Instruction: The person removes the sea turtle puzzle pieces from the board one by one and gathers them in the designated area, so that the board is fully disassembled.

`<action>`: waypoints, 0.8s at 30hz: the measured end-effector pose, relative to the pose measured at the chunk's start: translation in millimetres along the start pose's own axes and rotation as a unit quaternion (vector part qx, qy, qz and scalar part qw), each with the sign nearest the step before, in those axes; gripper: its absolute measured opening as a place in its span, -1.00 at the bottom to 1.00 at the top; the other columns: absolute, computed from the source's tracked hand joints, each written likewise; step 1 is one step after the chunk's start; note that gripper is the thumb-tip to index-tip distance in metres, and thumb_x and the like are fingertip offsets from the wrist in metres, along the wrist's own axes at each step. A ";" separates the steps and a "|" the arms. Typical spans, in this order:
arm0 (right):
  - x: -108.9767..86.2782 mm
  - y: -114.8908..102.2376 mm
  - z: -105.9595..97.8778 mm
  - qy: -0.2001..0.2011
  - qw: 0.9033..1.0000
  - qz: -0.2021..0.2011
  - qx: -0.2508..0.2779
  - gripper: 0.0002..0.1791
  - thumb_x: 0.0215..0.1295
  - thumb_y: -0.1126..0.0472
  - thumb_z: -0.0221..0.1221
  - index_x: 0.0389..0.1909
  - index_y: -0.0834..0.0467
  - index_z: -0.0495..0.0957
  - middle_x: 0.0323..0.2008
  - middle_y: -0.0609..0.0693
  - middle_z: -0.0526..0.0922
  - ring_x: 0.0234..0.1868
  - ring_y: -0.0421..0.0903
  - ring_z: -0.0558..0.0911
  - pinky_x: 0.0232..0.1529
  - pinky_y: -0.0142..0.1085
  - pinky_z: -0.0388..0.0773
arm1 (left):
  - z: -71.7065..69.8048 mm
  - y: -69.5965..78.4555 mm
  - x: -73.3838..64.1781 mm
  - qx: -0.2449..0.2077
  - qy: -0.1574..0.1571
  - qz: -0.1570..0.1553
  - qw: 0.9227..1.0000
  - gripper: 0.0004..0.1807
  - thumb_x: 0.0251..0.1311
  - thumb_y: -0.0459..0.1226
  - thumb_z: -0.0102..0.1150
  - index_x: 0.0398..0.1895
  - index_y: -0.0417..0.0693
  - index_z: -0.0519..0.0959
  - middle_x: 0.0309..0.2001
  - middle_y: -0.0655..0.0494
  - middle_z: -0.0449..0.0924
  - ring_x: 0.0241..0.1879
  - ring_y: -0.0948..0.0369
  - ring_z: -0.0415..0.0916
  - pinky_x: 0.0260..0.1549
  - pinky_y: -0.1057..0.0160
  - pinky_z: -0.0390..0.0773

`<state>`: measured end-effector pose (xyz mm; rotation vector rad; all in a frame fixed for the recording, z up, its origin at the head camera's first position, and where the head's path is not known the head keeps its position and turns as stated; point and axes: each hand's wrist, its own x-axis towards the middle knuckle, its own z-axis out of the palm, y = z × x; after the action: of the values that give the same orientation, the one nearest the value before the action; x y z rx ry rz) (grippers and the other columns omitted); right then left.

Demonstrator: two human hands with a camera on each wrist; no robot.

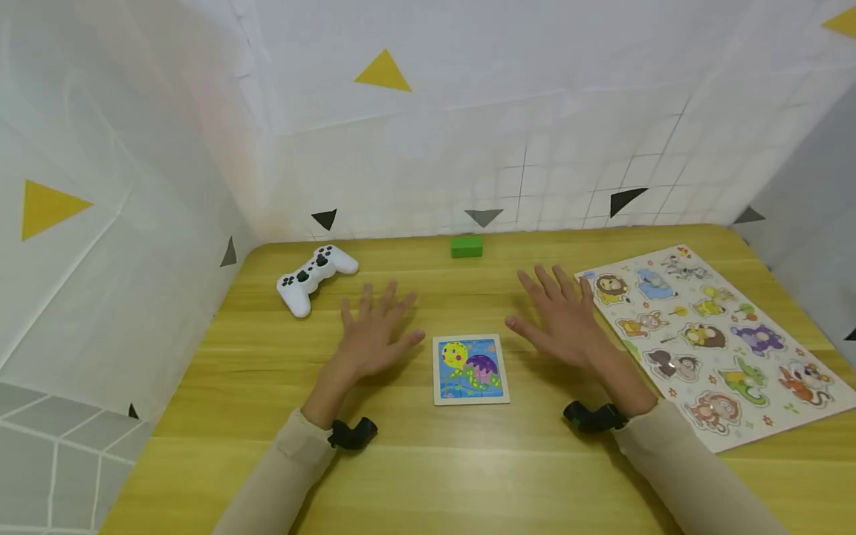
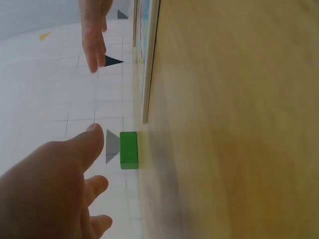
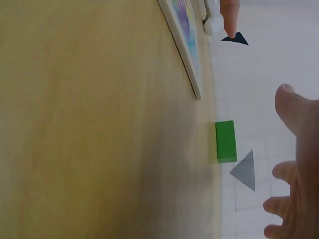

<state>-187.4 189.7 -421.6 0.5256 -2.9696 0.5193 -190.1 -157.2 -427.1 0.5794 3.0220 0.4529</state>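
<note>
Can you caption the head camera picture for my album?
Left hand and right hand spread open, with a turtle puzzle between them.

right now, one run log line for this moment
left hand: open, empty | right hand: open, empty | turtle puzzle: between hands, untouched | green block: beyond puzzle

The head view's bottom edge crops 2 sleeves (image 1: 281, 468). The left wrist view cuts off the left hand (image 2: 50, 184) and the turtle puzzle (image 1: 471, 370); the right wrist view cuts off the right hand (image 3: 306, 167).
</note>
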 end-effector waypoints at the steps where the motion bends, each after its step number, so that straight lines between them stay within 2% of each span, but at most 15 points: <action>1: 0.1 -1.1 1.9 -0.003 1.000 -0.009 0.005 -0.07 0.45 -0.39 -0.06 0.65 -0.02 -0.06 0.64 0.23 -0.05 0.63 0.36 -0.13 0.45 0.46 -0.37 | 0.8 0.7 0.4 -0.003 -0.002 0.004 1.000 -0.20 0.40 0.34 -0.16 0.63 0.37 0.06 0.68 -0.01 -0.20 0.61 -0.34 -0.40 0.35 -0.57 -0.44; 8: 1.2 -11.7 11.2 -0.028 0.997 -0.060 0.047 -0.09 0.44 -0.34 0.05 0.64 -0.04 0.00 0.63 0.20 0.01 0.63 0.32 -0.09 0.47 0.42 -0.34 | 1.8 8.8 0.8 -0.039 -0.021 0.029 0.999 -0.24 0.41 0.32 -0.14 0.62 0.41 0.09 0.68 0.04 -0.19 0.62 -0.31 -0.37 0.38 -0.54 -0.39; 13: 3.0 -18.3 15.4 -0.052 0.994 -0.079 0.057 -0.11 0.38 -0.34 0.12 0.59 -0.01 0.15 0.57 0.22 0.18 0.59 0.31 0.05 0.47 0.39 -0.23 | 4.4 10.9 0.5 -0.043 -0.036 0.044 0.997 -0.21 0.36 0.36 -0.11 0.61 0.47 0.08 0.68 0.05 -0.16 0.62 -0.30 -0.34 0.40 -0.53 -0.33; 18: 3.6 -23.5 20.5 -0.070 0.990 -0.099 0.066 -0.16 0.29 -0.35 0.22 0.48 0.00 0.37 0.44 0.20 0.38 0.46 0.25 0.25 0.40 0.32 -0.01 | 8.0 12.6 -0.9 -0.046 -0.078 0.060 0.994 -0.04 0.14 0.47 0.06 0.60 0.56 0.04 0.69 0.11 -0.18 0.64 -0.24 -0.37 0.43 -0.48 -0.36; 24: 3.8 -28.3 23.6 -0.074 0.988 -0.115 0.071 -0.19 0.15 -0.40 0.31 0.33 -0.04 0.53 0.35 0.17 0.46 0.40 0.22 0.30 0.34 0.28 0.08 | 14.6 19.4 -2.7 -0.033 -0.134 0.080 0.987 0.23 -0.19 0.59 0.21 0.61 0.61 -0.05 0.69 0.15 -0.25 0.65 -0.18 -0.48 0.42 -0.49 -0.38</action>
<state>-181.6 155.5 -434.3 0.9453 -2.9650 0.6973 -179.4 -136.9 -435.5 0.8117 2.7084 0.4386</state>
